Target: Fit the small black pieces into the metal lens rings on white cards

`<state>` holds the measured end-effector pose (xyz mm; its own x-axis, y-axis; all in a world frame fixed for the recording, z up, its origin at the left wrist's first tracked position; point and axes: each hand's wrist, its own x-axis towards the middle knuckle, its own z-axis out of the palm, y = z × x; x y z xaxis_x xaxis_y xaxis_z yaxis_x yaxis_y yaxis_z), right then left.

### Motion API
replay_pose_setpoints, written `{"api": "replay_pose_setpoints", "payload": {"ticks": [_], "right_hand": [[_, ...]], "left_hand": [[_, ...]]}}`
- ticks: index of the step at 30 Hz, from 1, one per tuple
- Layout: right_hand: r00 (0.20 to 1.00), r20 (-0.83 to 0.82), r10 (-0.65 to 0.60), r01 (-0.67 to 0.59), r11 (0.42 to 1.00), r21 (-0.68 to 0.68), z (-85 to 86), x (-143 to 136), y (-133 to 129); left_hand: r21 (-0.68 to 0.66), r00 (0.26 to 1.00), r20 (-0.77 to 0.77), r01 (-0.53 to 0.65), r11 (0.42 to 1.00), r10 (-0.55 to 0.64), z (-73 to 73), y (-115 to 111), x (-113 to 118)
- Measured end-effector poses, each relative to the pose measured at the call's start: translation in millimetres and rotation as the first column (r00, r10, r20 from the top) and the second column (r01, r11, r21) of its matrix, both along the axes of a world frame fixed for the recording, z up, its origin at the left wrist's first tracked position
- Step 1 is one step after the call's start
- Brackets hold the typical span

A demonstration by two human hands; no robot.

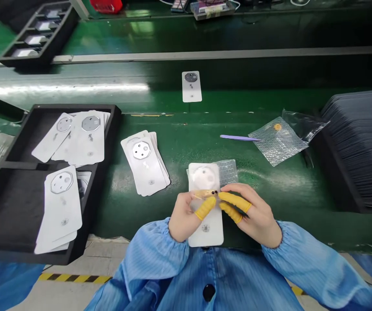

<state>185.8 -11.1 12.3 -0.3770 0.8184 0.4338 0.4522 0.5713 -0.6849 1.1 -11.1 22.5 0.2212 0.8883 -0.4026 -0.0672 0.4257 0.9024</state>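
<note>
Yellow finger cots cover some fingertips of both my hands. Between the thumb and forefinger of my left hand (187, 216) is a small clear strip with two black dots (214, 192). My right hand (253, 214) comes in from the other side, its thumb and forefinger pinched at the strip's right end. Below the fingers lies a white phone back cover (206, 233) with a round camera area at its top, partly hidden by my hands. A bubble-wrap piece (227, 171) shows from under that cover.
A fanned stack of white covers (145, 166) lies to the left, beside a black divided tray (7, 190) holding more. Purple tweezers (236, 138) touch another bubble-wrap sheet (275, 144). One cover (191, 93) lies farther back. A black bin of dark sheets (364, 142) stands right.
</note>
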Motion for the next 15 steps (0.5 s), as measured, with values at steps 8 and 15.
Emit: {"api": "replay_pose_setpoints", "payload": {"ticks": [8,15], "right_hand": [[0.995,0.075,0.063,-0.069,0.995,0.073,8.7,1,11],[0.991,0.098,0.093,-0.113,0.968,0.222,-18.4,-4,13]], "left_hand": [[0.100,0.997,-0.069,0.041,0.994,-0.034,-2.6,-7,6],[0.384,0.902,-0.424,0.263,0.885,-0.084,-18.5,-5,3]]}}
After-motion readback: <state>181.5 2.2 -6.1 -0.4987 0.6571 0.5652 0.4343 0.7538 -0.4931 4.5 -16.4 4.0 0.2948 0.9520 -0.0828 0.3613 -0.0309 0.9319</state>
